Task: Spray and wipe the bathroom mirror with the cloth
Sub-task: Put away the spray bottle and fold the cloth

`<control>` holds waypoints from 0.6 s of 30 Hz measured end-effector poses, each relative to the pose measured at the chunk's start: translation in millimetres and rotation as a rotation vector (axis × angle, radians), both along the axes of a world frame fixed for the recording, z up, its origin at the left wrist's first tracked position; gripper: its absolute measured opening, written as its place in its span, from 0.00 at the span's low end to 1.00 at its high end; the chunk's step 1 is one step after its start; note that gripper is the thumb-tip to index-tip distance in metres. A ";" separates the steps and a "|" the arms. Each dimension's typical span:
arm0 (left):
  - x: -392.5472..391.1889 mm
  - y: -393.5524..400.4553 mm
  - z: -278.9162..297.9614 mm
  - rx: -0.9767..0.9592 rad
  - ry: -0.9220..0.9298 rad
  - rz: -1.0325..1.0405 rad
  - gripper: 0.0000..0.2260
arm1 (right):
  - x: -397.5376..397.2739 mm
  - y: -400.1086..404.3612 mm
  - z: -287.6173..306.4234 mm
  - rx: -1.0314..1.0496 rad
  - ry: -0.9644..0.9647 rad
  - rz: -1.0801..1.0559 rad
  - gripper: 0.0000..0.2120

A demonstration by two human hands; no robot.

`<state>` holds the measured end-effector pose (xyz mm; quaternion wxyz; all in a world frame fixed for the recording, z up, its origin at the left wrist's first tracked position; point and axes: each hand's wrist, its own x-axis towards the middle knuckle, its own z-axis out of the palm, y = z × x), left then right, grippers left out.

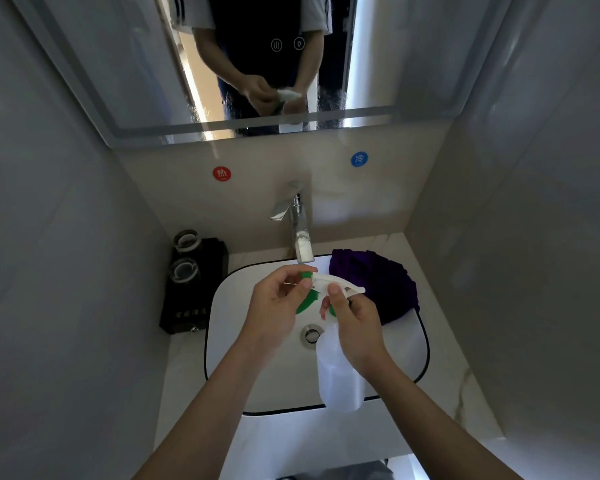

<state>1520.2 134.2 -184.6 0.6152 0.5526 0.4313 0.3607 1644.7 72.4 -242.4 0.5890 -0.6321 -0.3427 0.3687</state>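
- Above the basin on the far wall hung the mirror (222, 64), broad, rigid and slick; it looked not yet sprayed, though faint streaks could not be ruled out.
- Below it the white sink (229, 341) sat in the marble tabletop (447, 358), with the faucet (300, 223) at its far edge.
- Draped over the sink's far-right rim lay the purple cloth (378, 285), soft and limp, untouched by either hand; it would likely bunch easily and could be taken anywhere by a gathered fold.
- Over the middle of the sink was the spray bottle (340, 372), translucent, light-looking plastic, probably a little slippery; the neck under the trigger head seemed the surest hold.
- Right hand (357, 327) was clenched round that neck, its fingers curled about it.
- Left hand (274, 303) pinched the green nozzle (305, 276) at the far end of the head, apparently adjusting it.
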 end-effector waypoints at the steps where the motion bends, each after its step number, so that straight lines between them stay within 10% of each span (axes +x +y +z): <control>1: 0.2 0.6 0.7 -0.009 -0.004 -0.016 0.09 | 1.1 -0.9 0.1 0.005 -0.001 -0.003 0.31; 18: -4.3 -0.9 -4.2 0.078 0.081 0.028 0.08 | -1.9 -5.0 -1.4 0.024 -0.042 -0.014 0.30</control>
